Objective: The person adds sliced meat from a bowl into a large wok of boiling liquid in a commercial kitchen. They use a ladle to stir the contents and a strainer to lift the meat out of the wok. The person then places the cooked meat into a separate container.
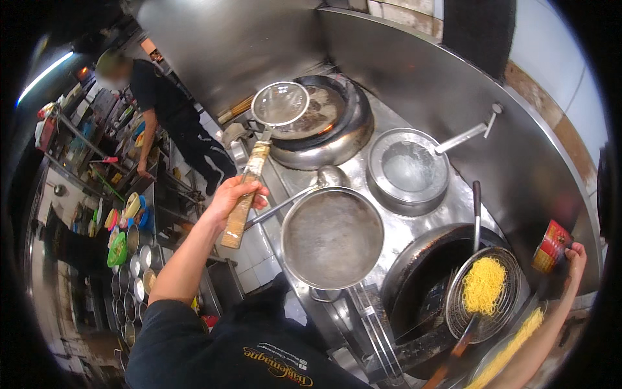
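My left hand (240, 194) grips the worn wooden handle of a round mesh strainer (280, 103). The strainer's mesh end is raised in front of a wok (318, 153) at the back of the steel range. Far to the right, my right hand (576, 257) holds a red printed container (552, 246), a can or cup, by its side. Below that hand, yellow noodles (485, 286) lie in a wire skimmer (457, 311) resting across a large dark wok (401, 282). More yellow noodles (510, 347) lie in a tray or bowl partly hidden by my right forearm.
A long-handled pot (284, 243) of cloudy liquid stands before me, with a ladle (333, 176) behind it. A metal tap (466, 137) reaches over a wide-rimmed pot (376, 167). Steel splash walls (486, 82) enclose the range. Another person (165, 102) stands at left by crowded shelves and several metal containers (146, 257).
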{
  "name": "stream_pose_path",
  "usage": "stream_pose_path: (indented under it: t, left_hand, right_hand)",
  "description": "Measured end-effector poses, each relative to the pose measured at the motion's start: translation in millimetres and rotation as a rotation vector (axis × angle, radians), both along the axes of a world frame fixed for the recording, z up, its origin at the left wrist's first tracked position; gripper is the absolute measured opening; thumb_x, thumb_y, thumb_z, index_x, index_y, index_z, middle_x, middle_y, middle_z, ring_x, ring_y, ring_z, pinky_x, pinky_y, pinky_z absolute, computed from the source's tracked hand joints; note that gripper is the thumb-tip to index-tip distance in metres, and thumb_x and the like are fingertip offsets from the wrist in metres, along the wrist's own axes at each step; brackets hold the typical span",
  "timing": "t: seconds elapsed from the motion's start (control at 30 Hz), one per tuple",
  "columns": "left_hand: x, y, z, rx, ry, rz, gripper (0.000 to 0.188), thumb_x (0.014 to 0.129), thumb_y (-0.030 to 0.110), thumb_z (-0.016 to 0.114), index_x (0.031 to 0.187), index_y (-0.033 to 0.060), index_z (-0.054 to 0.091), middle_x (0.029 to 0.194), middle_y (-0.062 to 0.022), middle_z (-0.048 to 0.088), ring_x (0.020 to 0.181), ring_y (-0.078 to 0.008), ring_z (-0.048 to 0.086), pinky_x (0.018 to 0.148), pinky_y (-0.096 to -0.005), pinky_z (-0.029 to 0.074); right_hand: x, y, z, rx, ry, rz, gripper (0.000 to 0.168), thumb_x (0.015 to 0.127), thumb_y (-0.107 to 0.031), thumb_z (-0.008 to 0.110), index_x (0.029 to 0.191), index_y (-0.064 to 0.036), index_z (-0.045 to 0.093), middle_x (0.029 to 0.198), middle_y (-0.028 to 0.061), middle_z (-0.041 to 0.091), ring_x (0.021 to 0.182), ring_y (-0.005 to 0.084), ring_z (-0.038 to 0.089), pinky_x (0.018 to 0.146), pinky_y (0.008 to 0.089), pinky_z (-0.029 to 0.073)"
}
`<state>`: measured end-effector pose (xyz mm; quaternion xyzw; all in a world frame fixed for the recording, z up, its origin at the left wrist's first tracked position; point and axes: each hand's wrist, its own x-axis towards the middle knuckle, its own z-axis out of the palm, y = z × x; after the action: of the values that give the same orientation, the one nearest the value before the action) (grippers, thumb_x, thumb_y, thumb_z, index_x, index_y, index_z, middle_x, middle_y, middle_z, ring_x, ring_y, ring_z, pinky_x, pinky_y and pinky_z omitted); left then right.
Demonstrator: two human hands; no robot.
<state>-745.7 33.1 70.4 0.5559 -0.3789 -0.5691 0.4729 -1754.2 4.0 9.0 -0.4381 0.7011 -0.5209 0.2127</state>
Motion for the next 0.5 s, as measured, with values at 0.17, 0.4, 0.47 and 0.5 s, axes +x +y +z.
stream_pose_path:
  t: [0.17, 0.4, 0.47, 0.5]
  left_hand:
    - [40, 6, -1, 0.037, 0.004, -0.015, 0.020, 0.094, 0.017, 0.062, 0.104, -0.0008, 0.057, 0.095, -0.0127, 0.069, 0.079, -0.0215, 0.069, 0.071, -0.0325, 0.056]
    - [113, -1, -13, 0.067, 0.024, 0.010, 0.021, 0.094, 0.016, 0.062, 0.106, -0.0015, 0.057, 0.096, -0.0135, 0.069, 0.078, -0.0222, 0.069, 0.073, -0.0330, 0.056]
    - [141, -17, -25, 0.070, 0.065, -0.031, 0.021, 0.094, 0.015, 0.062, 0.106, -0.0018, 0.057, 0.095, -0.0141, 0.069, 0.077, -0.0225, 0.069, 0.072, -0.0332, 0.057]
    - [147, -38, -32, 0.074, 0.081, -0.082, 0.021, 0.094, 0.014, 0.062, 0.106, -0.0018, 0.057, 0.094, -0.0141, 0.069, 0.077, -0.0225, 0.069, 0.072, -0.0335, 0.057]
  right_hand:
    - [192, -11, 118, 0.012, 0.258, 0.264, 0.048, 0.073, 0.004, 0.058, 0.119, -0.007, 0.052, 0.101, -0.0025, 0.051, 0.089, 0.0073, 0.048, 0.081, 0.0212, 0.041]
    - [558, -46, 206, 0.076, 0.299, 0.730, 0.034, 0.075, 0.007, 0.059, 0.109, 0.001, 0.060, 0.104, 0.0063, 0.063, 0.101, 0.0134, 0.060, 0.091, 0.0285, 0.047]
    - [636, -76, 197, 0.253, 0.254, 0.817, 0.029, 0.076, 0.011, 0.060, 0.104, 0.002, 0.063, 0.102, 0.0081, 0.068, 0.098, 0.0150, 0.064, 0.088, 0.0310, 0.052]
    - [657, -93, 176, 0.203, 0.236, 0.811, 0.028, 0.077, 0.010, 0.063, 0.103, 0.001, 0.064, 0.099, 0.0086, 0.069, 0.095, 0.0162, 0.065, 0.087, 0.0317, 0.052]
